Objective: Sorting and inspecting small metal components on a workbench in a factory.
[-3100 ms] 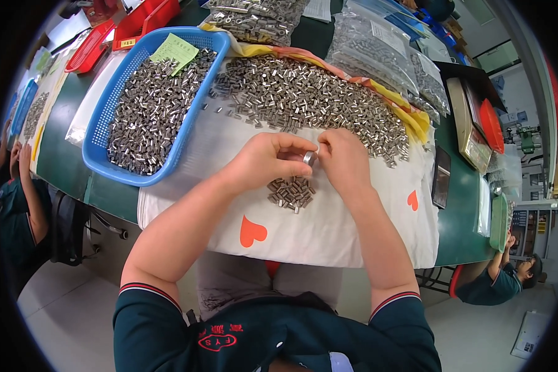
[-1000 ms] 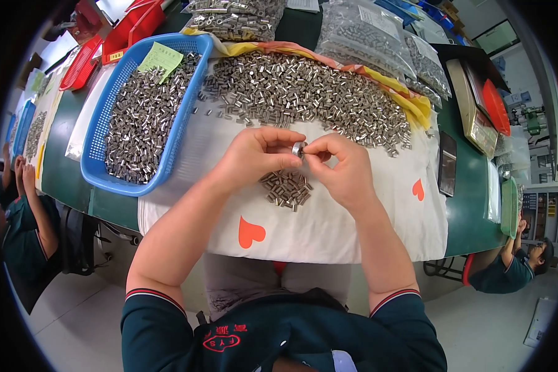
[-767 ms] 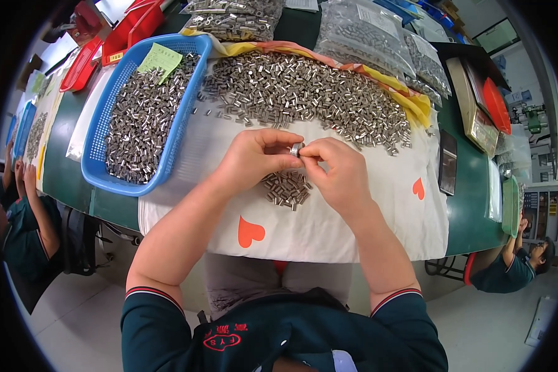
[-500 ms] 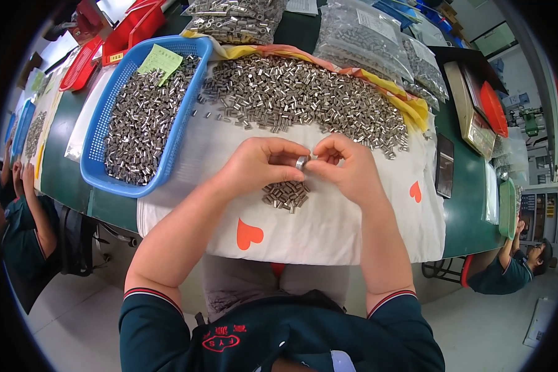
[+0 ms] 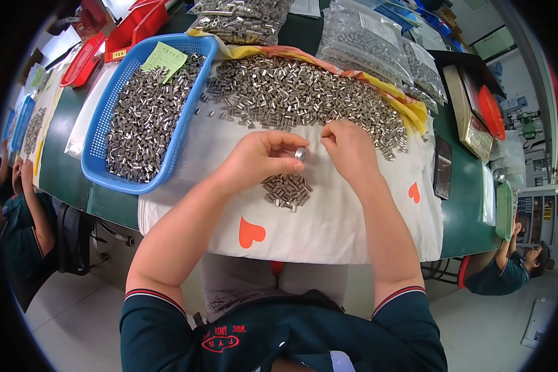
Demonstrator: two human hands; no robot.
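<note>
My left hand (image 5: 259,160) pinches a short silver metal ring (image 5: 301,153) between thumb and fingers, above the white cloth. Just below it lies a small heap of little metal cylinders (image 5: 286,191). My right hand (image 5: 348,147) is apart from the ring, at the near edge of a wide pile of shiny cylinders (image 5: 304,90). Its fingers are closed together at the tips; whatever they may grip is too small or hidden to make out.
A blue perforated basket (image 5: 90,149) full of cylinders, with a green note (image 5: 165,61), stands at left. Clear bags of metal parts (image 5: 366,40) lie behind the rolled yellow-orange cloth edge (image 5: 316,61). A dark phone-like slab (image 5: 442,167) sits at right. Co-workers sit at both sides.
My right hand has moved away from the ring, up and to the right toward the large pile. My left hand keeps hold of the ring in nearly the same place.
</note>
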